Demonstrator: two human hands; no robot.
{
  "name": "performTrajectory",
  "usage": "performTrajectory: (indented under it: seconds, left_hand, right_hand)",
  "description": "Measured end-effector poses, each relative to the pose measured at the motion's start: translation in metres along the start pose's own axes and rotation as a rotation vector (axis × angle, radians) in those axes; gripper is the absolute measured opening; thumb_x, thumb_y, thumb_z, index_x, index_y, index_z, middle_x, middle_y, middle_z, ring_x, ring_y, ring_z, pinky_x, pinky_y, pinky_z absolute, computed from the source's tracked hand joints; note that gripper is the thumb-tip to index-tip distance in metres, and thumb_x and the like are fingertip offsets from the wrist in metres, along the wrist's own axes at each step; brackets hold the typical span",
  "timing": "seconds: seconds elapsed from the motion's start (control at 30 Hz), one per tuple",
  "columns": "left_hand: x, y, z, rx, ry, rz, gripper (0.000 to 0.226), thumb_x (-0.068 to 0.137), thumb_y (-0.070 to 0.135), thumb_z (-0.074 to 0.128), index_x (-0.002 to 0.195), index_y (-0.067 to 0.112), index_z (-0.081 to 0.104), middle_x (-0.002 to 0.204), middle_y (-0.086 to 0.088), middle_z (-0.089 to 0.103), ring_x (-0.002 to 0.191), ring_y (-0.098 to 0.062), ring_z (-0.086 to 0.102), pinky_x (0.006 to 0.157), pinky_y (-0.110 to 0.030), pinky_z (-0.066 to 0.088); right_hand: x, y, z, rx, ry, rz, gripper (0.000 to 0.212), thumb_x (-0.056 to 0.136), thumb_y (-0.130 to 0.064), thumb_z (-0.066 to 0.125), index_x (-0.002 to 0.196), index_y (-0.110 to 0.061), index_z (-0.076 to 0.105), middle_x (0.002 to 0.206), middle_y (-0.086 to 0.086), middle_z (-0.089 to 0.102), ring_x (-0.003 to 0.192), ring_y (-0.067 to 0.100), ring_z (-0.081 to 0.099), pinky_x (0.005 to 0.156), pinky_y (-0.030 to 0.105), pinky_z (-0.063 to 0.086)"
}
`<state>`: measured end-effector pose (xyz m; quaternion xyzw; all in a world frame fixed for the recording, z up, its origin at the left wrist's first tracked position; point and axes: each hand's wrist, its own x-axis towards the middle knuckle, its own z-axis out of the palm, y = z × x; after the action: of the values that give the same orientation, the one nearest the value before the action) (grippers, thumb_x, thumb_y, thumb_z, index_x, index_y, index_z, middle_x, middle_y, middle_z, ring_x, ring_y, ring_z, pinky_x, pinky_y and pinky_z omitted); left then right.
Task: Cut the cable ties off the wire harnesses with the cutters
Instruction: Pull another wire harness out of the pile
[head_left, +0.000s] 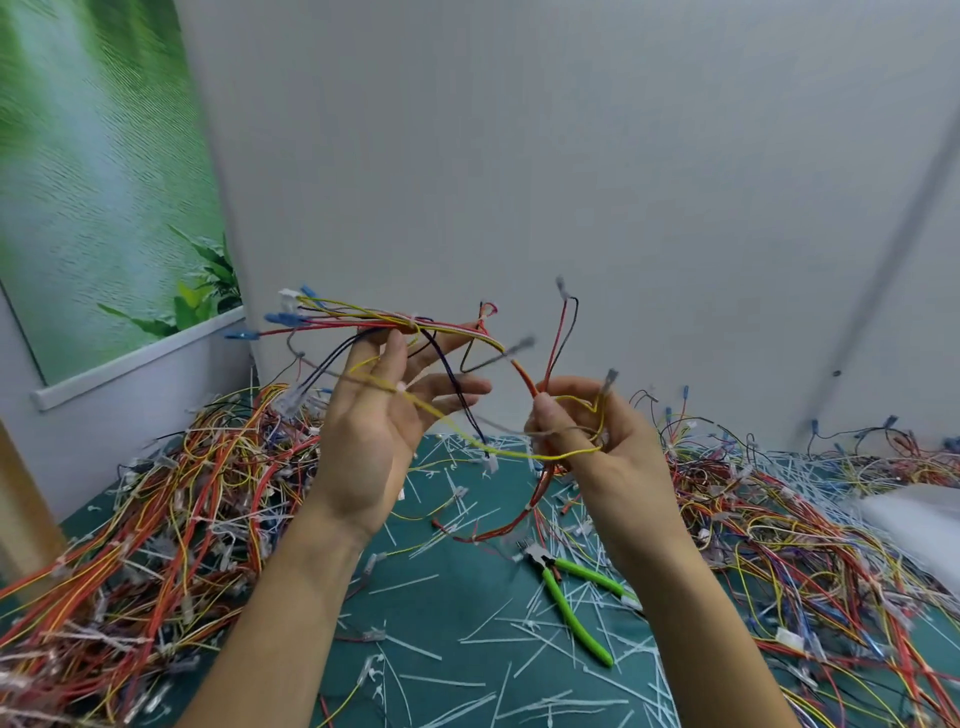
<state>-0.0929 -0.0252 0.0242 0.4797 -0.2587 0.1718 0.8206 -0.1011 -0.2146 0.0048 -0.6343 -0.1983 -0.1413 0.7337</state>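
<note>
Nearest, the green-handled cutters (569, 603) are lying on the teal mat (467, 597) among white tie offcuts (415, 649), below the right forearm and in neither hand. Above them both hands are holding one wire harness (363, 318) up in the air. The left hand (374, 431) is facing palm-in with its fingers mostly spread, and thumb and forefinger are pinching the bundle where the wires gather. The right hand (587, 431) is curling its fingers round a loose loop of yellow and red wire.

The step in hand looks like sorting the harness to find what is binding it. A small white band that may be a cable tie (413, 317) is sitting just above the left thumb, though it is too blurred to be sure. To do this well, the left pinch should be staying right beside that band, keeping the wires taut and fanned so the strap stands apart from them. The right hand would need to be letting its loop go before reaching down for the cutters. The strap alone should be going between the blades, since the wires look thin and a nick would spoil them.

Farther off, heaps (156, 519) of harnesses are lying along both sides of the mat, up to the grey wall (571, 156).
</note>
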Motion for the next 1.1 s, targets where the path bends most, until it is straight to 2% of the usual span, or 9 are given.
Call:
performTrajectory:
  seconds: [0.23,0.33,0.47,0.6,0.67,0.8,0.87,0.97,1.1]
  left_hand:
    - [-0.004,-0.002,-0.001,0.130,-0.033,-0.014,0.030,0.100,0.009,0.053,0.129,0.003,0.048,0.128,-0.020,0.066,0.094,-0.039,0.071,0.085,-0.043,0.057]
    - [-0.004,-0.001,0.002,0.152,-0.003,-0.017,0.033,0.093,0.009,0.061,0.125,0.014,0.054,0.122,-0.022,0.068,0.094,-0.038,0.073,0.082,-0.040,0.058]
    - [-0.004,-0.001,0.001,0.104,-0.041,-0.018,0.028,0.096,0.014,0.057,0.124,0.015,0.050,0.123,-0.021,0.069,0.102,-0.042,0.071,0.085,-0.043,0.058]
    - [-0.003,0.001,0.005,0.014,-0.065,-0.060,0.037,0.097,0.027,0.053,0.132,0.019,0.048,0.124,-0.016,0.070,0.112,-0.035,0.068,0.090,-0.042,0.057]
    - [-0.002,0.001,0.010,0.008,-0.018,-0.078,0.042,0.090,0.032,0.062,0.127,0.019,0.051,0.117,-0.012,0.073,0.108,-0.031,0.071,0.084,-0.038,0.059]
    - [-0.001,-0.002,0.015,-0.061,0.126,-0.092,0.030,0.080,0.018,0.065,0.109,0.016,0.057,0.096,-0.010,0.078,0.085,-0.024,0.076,0.071,-0.031,0.061]
    - [-0.001,-0.003,0.015,-0.072,0.156,-0.098,0.028,0.080,0.019,0.065,0.106,0.017,0.058,0.096,-0.011,0.077,0.082,-0.023,0.075,0.070,-0.032,0.061]
    - [-0.001,-0.004,0.012,-0.101,0.181,-0.111,0.025,0.081,0.019,0.068,0.105,0.019,0.060,0.100,-0.012,0.077,0.082,-0.022,0.074,0.068,-0.034,0.061]
    - [0.001,-0.001,0.006,-0.219,0.201,-0.084,0.019,0.084,0.013,0.067,0.100,0.023,0.063,0.106,-0.014,0.075,0.086,-0.023,0.074,0.066,-0.032,0.059]
  right_hand:
    - [0.004,-0.007,-0.004,0.363,-0.072,0.156,0.019,0.089,-0.017,0.069,0.104,-0.007,0.064,0.078,0.005,0.063,0.059,0.014,0.051,0.058,0.024,0.043]
    - [0.005,-0.008,-0.006,0.422,-0.097,0.202,0.020,0.088,-0.016,0.072,0.104,-0.008,0.065,0.080,0.007,0.061,0.058,0.013,0.050,0.052,0.022,0.041]
    - [0.003,-0.007,-0.008,0.310,-0.122,0.166,0.013,0.084,-0.018,0.078,0.096,-0.020,0.074,0.076,0.005,0.065,0.056,0.013,0.051,0.046,0.021,0.038]
    - [-0.003,-0.009,-0.006,0.055,-0.148,0.075,0.010,0.083,-0.026,0.083,0.092,-0.024,0.079,0.078,0.005,0.074,0.060,0.013,0.060,0.047,0.022,0.043]
    - [-0.004,-0.010,-0.004,-0.025,-0.148,0.042,0.013,0.081,-0.029,0.085,0.093,-0.025,0.080,0.080,0.007,0.077,0.062,0.014,0.063,0.048,0.022,0.045]
    - [-0.004,-0.012,-0.003,-0.154,-0.126,0.013,0.019,0.078,-0.032,0.084,0.093,-0.021,0.081,0.078,0.005,0.078,0.052,0.009,0.059,0.048,0.022,0.046]
    - [-0.004,-0.013,-0.006,-0.191,-0.115,-0.005,0.022,0.076,-0.034,0.085,0.093,-0.021,0.080,0.079,-0.001,0.078,0.057,0.007,0.063,0.052,0.020,0.051]
    - [-0.004,-0.014,-0.012,-0.278,-0.135,-0.032,0.028,0.071,-0.036,0.089,0.096,-0.028,0.080,0.082,-0.008,0.078,0.075,0.003,0.072,0.070,0.015,0.055]
    - [0.003,-0.008,-0.026,-0.525,-0.090,-0.046,0.024,0.083,-0.024,0.088,0.102,-0.035,0.077,0.091,-0.012,0.076,0.093,0.008,0.071,0.091,0.038,0.057]
